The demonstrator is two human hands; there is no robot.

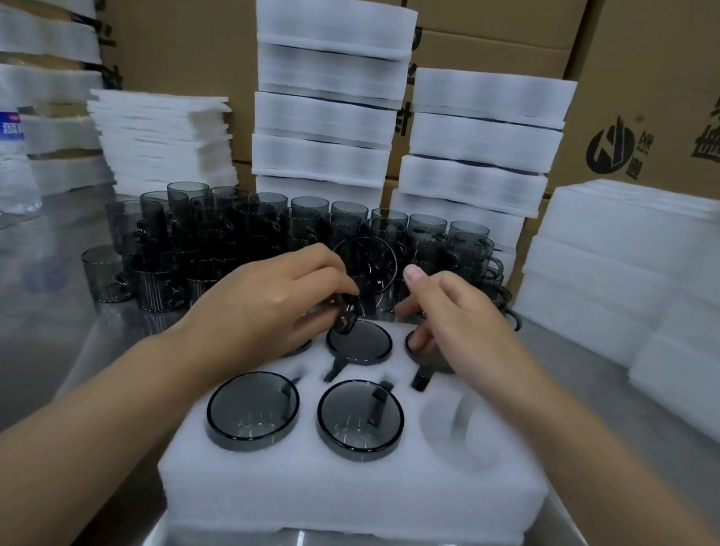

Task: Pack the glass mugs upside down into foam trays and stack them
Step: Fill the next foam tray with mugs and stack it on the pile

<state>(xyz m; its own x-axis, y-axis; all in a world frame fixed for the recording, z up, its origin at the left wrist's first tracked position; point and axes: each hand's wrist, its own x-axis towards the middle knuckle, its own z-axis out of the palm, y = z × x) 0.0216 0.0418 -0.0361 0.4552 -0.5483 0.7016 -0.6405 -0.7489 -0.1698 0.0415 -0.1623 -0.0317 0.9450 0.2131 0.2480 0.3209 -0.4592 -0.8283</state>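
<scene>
Left hand (274,303): pinches the handle of a glass mug (366,264), tilted just above the foam tray (346,495)'s far row, likely to turn it rim-down.
Right hand (456,315): thumb lifted, fingers down at the far-right mug (442,365); whether it grips or only touches, I cannot tell.
Seated mugs (252,411): bases up, handles in slots, so the foam cushions them.
Empty pocket (461,428): near right, nearer me than both hands.
Loose mugs (265,226): far on the counter (26,347), beyond my hands.
</scene>
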